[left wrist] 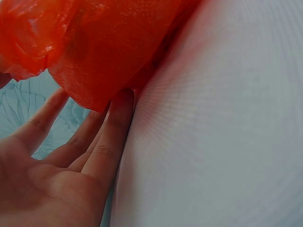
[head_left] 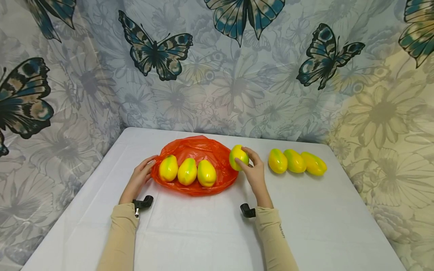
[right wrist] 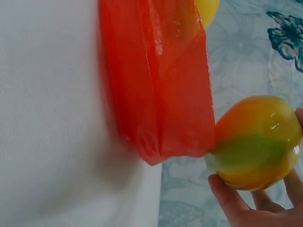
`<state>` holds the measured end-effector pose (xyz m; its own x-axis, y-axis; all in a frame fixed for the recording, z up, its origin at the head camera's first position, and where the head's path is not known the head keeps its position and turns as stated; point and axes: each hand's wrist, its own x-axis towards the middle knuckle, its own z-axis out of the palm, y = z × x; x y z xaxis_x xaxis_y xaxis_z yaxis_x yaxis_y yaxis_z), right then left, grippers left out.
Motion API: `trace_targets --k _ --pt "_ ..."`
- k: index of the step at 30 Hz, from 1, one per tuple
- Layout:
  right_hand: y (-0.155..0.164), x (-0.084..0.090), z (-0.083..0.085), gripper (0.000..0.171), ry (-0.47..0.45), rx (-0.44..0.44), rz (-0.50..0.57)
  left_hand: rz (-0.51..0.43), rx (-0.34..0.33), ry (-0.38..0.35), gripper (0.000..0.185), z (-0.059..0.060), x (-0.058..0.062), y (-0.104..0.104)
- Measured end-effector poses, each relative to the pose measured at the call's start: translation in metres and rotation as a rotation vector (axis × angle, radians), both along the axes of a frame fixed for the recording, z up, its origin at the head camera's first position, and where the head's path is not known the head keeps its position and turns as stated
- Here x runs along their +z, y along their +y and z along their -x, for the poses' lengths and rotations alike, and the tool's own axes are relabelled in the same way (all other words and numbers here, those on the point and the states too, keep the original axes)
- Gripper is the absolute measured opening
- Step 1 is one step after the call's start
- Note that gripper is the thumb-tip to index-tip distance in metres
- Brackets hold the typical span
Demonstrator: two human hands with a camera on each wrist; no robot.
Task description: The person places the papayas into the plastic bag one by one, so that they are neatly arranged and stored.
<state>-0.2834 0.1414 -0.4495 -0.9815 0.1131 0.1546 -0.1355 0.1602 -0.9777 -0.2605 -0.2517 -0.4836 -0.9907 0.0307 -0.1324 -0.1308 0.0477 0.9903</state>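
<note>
My right grip [head_left: 255, 169] is holding one fruit [head_left: 236, 155], loose left grip [head_left: 138, 178] touching one three-fruit bag [head_left: 196, 146], the surface [head_left: 193, 233] bearing three fruits [head_left: 295, 161] frame-right, wall [head_left: 234, 94] behind.

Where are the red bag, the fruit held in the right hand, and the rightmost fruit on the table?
Red bag [head_left: 207, 145]: head view, bare plastic of its far wall.
Held fruit [right wrist: 255, 142]: right wrist view, middle of its side.
Rightmost fruit [head_left: 314, 163]: head view, middle of its upper side.
</note>
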Motion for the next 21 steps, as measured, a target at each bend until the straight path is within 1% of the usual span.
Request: trace_targets --k 3,5,17,21 --pt "-0.004 0.001 -0.002 0.047 0.005 0.025 0.001 0.002 -0.002 -0.001 0.056 -0.002 0.004 0.002" --pt "-0.006 0.001 -0.003 0.047 0.010 0.042 0.004 0.002 -0.002 0.000 0.055 -0.003 0.005 0.002" --pt "-0.016 -0.003 -0.008 0.047 -0.026 0.104 -0.046 -0.004 -0.010 0.005 0.055 -0.002 0.003 0.002" --pt "-0.020 -0.004 -0.010 0.046 -0.015 0.123 -0.065 0.001 -0.007 0.002 0.055 -0.003 0.004 0.002"
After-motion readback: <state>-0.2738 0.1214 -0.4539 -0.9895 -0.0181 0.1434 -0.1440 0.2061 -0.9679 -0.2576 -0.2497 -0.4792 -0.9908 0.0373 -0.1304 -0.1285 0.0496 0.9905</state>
